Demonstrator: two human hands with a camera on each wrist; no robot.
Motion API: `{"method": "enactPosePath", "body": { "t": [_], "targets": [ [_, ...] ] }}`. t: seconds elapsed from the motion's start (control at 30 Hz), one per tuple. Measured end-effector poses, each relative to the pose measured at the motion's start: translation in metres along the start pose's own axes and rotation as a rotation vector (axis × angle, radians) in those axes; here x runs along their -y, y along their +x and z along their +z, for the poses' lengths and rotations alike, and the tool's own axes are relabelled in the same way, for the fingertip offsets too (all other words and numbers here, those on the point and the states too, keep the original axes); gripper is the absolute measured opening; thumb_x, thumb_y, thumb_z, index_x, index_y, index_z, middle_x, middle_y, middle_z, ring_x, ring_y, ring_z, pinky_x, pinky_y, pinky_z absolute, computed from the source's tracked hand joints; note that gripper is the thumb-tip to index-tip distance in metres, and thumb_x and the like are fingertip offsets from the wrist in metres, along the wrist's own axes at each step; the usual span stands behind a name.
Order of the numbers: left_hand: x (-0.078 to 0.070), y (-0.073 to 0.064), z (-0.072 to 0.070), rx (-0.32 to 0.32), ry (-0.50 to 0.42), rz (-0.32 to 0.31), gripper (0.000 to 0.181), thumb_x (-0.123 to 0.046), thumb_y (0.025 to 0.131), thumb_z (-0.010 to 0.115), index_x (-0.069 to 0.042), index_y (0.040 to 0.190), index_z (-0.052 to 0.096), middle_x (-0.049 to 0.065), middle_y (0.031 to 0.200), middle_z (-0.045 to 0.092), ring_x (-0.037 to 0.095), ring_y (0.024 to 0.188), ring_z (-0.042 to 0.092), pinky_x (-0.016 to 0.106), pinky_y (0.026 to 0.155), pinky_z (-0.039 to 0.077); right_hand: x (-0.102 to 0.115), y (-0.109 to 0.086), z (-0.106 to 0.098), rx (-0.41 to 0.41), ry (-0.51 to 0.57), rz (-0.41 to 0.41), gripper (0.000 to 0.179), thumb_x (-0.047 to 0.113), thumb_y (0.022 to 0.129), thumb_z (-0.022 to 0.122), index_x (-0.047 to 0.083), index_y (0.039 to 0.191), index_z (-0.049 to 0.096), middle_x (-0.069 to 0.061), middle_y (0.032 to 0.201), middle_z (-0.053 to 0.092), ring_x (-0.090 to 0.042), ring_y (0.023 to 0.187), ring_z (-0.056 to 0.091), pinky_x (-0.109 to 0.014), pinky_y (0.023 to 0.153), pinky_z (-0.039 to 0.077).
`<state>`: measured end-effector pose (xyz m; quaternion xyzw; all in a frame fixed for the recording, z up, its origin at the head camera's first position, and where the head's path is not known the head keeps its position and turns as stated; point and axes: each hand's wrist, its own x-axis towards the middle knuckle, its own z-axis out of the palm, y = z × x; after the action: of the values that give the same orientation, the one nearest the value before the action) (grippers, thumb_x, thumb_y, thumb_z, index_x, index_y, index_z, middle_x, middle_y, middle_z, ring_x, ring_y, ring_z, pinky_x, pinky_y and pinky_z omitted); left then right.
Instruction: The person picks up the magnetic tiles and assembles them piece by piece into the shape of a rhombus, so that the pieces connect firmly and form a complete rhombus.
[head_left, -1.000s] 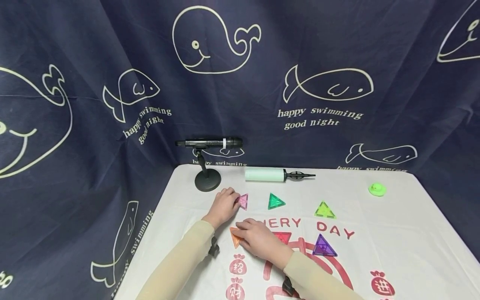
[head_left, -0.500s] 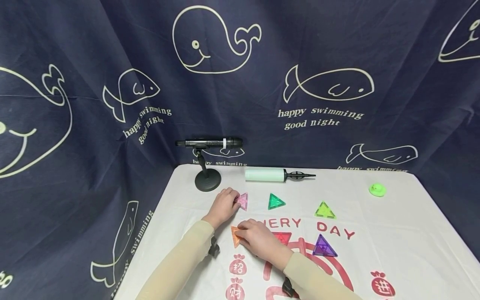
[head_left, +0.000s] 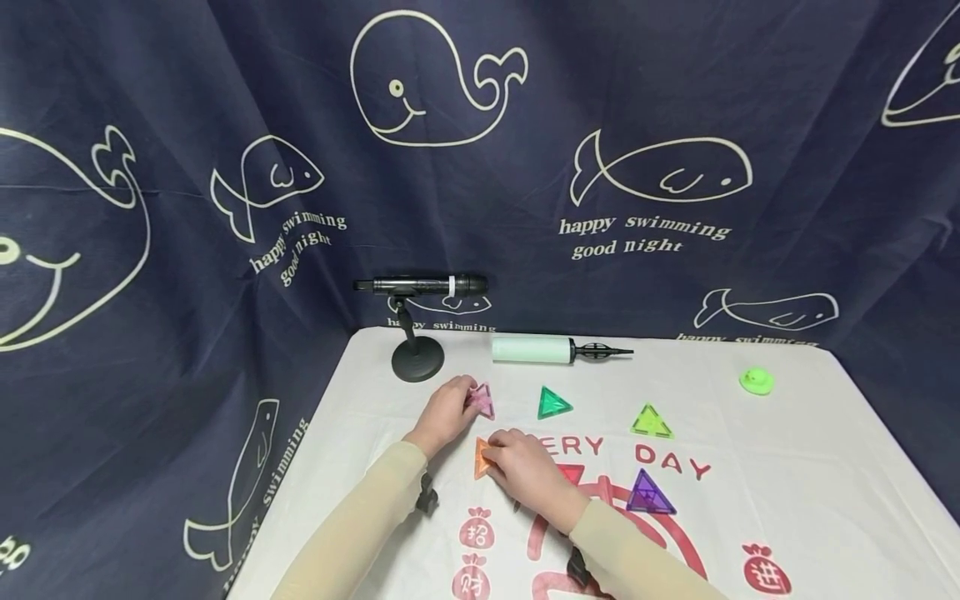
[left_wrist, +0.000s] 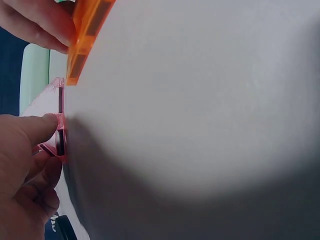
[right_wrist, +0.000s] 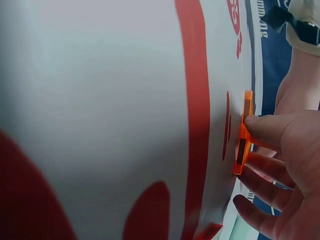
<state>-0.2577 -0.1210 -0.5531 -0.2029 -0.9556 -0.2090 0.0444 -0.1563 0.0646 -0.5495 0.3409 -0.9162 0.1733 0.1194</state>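
My left hand [head_left: 446, 413] pinches a pink translucent triangular magnetic tile [head_left: 483, 401] between thumb and fingers, toward the back left of the table. In the left wrist view the pink tile [left_wrist: 59, 120] shows its edge, with the thumb pressed on it. An orange triangular magnetic tile [head_left: 482, 458] is in the grip of my right hand [head_left: 528, 472], just in front of the pink one. The right wrist view has the thumb on the edge of the orange tile [right_wrist: 243, 134], fingers behind it. A red triangular tile [head_left: 572, 474] is partly hidden behind the right hand.
Green [head_left: 553, 403], lime [head_left: 651, 422] and purple [head_left: 650, 493] triangular tiles lie to the right. At the back stand a microphone on a stand [head_left: 417, 358] and a mint hand pump [head_left: 532, 349] lying flat. A small bright green object [head_left: 757, 381] sits at the far right.
My right hand has moved the orange tile away from me and slightly right, closer to the pink tile. The pink tile has tilted a little in my left hand, which stays nearly in place.
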Motion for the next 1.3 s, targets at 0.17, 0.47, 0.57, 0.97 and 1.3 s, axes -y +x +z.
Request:
{"method": "enactPosePath", "body": {
  "t": [0.17, 0.47, 0.57, 0.97, 1.3],
  "targets": [
    [0.001, -0.002, -0.001, -0.005, 0.009, -0.020, 0.032, -0.018, 0.095, 0.080, -0.005, 0.120, 0.064, 0.004, 0.101, 0.062, 0.016, 0.085, 0.059, 0.037, 0.082, 0.053, -0.001, 0.001, 0.000, -0.025, -0.028, 0.055, 0.018, 0.022, 0.090, 0.083, 0.009, 0.101, 0.081, -0.008, 0.104, 0.070, -0.026, 0.090, 0.066, -0.044, 0.076, 0.054],
    [0.002, -0.003, -0.001, -0.060, -0.005, -0.016, 0.014, -0.009, 0.095, 0.076, -0.005, 0.105, 0.067, 0.006, 0.097, 0.064, 0.021, 0.085, 0.064, 0.040, 0.080, 0.055, -0.004, 0.008, 0.001, -0.043, -0.086, 0.138, 0.015, 0.020, 0.088, 0.085, 0.008, 0.095, 0.079, -0.008, 0.098, 0.069, -0.026, 0.082, 0.064, -0.043, 0.068, 0.055],
    [0.002, -0.003, -0.001, -0.065, 0.004, -0.013, 0.008, -0.007, 0.095, 0.074, -0.006, 0.101, 0.069, 0.004, 0.093, 0.063, 0.020, 0.082, 0.063, 0.039, 0.078, 0.054, -0.007, 0.011, 0.001, -0.052, -0.087, 0.147, 0.015, 0.020, 0.088, 0.085, 0.008, 0.093, 0.078, -0.008, 0.096, 0.069, -0.027, 0.081, 0.064, -0.044, 0.066, 0.055],
    [-0.002, -0.006, 0.001, -0.097, 0.047, 0.011, 0.016, -0.016, 0.099, 0.071, -0.010, 0.084, 0.068, 0.000, 0.075, 0.060, 0.017, 0.066, 0.056, 0.037, 0.064, 0.050, -0.019, 0.025, 0.003, -0.073, -0.076, 0.161, 0.013, 0.014, 0.085, 0.087, 0.008, 0.085, 0.076, -0.009, 0.092, 0.068, -0.029, 0.076, 0.064, -0.045, 0.063, 0.055],
    [-0.009, -0.004, 0.003, -0.116, 0.060, 0.023, 0.031, -0.020, 0.102, 0.067, -0.014, 0.072, 0.064, -0.003, 0.066, 0.062, 0.014, 0.058, 0.051, 0.033, 0.058, 0.045, -0.027, 0.037, 0.004, -0.046, -0.094, 0.181, 0.016, 0.019, 0.086, 0.088, 0.008, 0.089, 0.077, -0.010, 0.093, 0.069, -0.027, 0.076, 0.065, -0.042, 0.066, 0.056]
  ]
}}
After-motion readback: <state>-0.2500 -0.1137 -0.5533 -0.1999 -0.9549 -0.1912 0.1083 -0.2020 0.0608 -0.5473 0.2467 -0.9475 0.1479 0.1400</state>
